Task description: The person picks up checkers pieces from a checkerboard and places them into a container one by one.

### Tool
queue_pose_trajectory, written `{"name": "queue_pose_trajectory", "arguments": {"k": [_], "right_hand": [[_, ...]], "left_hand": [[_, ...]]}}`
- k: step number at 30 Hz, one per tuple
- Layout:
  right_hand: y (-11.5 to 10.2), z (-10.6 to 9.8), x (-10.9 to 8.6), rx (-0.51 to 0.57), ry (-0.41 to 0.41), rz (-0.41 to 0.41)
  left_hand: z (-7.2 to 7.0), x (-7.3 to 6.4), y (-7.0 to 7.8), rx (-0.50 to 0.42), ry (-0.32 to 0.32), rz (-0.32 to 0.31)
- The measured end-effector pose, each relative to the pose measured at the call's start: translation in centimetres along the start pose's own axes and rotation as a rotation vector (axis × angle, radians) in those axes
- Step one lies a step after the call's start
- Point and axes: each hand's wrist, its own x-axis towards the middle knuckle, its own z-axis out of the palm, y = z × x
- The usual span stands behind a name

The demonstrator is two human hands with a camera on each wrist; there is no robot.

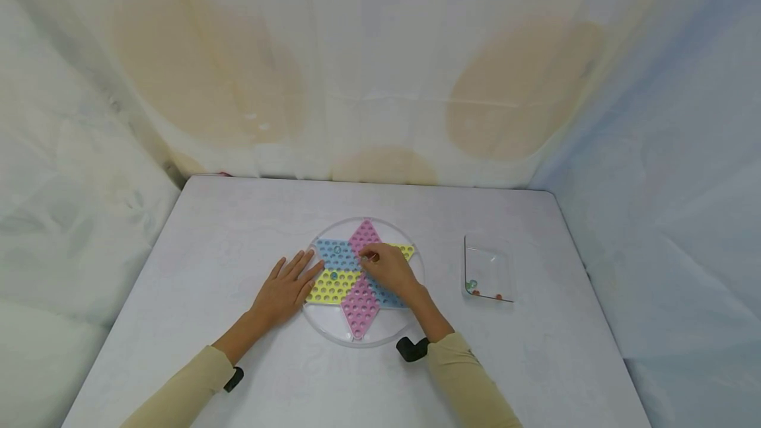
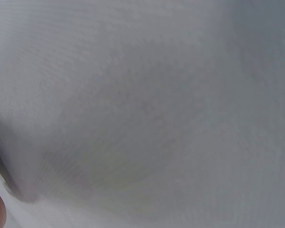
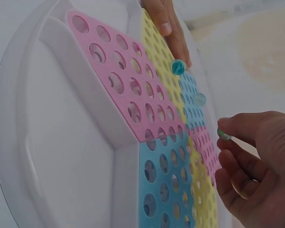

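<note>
A round white Chinese checkers board [image 1: 360, 309] with a pink, blue and yellow star of holes lies on the table. My right hand [image 1: 389, 269] is over its upper middle, and in the right wrist view a small greenish marble [image 3: 223, 135] is pinched between thumb and forefinger. My left hand [image 1: 287, 292] rests with fingers spread at the board's left edge. A teal marble [image 3: 178, 67] sits on the yellow part, and a clear marble [image 3: 199, 99] on the blue part. The left wrist view shows mostly blurred pale cloth and a bit of finger.
To the right of the board stands a clear plastic box [image 1: 489, 263] with several marbles [image 1: 472, 285], green and reddish, at its near side. The white table [image 1: 250, 210] ends at pale curtains [image 1: 380, 84] behind and on both sides.
</note>
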Motion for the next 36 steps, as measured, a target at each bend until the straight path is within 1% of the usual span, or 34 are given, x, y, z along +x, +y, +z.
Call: {"name": "queue_pose_trajectory", "arguments": {"k": [3,8,13,19,25,32,36], "right_hand": [[0.1,-0.5,-0.1,0.004,0.01,-0.01],[-0.1,-1.6,-0.4,0.023,0.043,-0.04],[-0.2,-2.9,-0.6,0.017,0.066,-0.03],[0.1,-4.5,-0.9,0.021,0.096,-0.031],[0.6,-6.0,-1.4,0.036,0.12,-0.05],[1.1,-7.8,-2.0,0.0,0.157,-0.048],[1.5,-8.9,-2.6,-0.021,0.176,-0.03]], "left_hand": [[0.1,0.0,-0.1,0.0,0.009,0.005],[0.1,0.0,-0.1,0.004,0.004,0.007],[0.1,0.1,-0.1,0.006,0.012,0.009],[0.2,0.1,-0.3,-0.011,-0.008,-0.008],[0.3,0.2,-0.5,-0.016,-0.015,-0.012],[0.4,0.2,-0.6,-0.008,-0.014,-0.013],[0.2,0.2,-0.5,-0.011,-0.018,-0.012]]}}
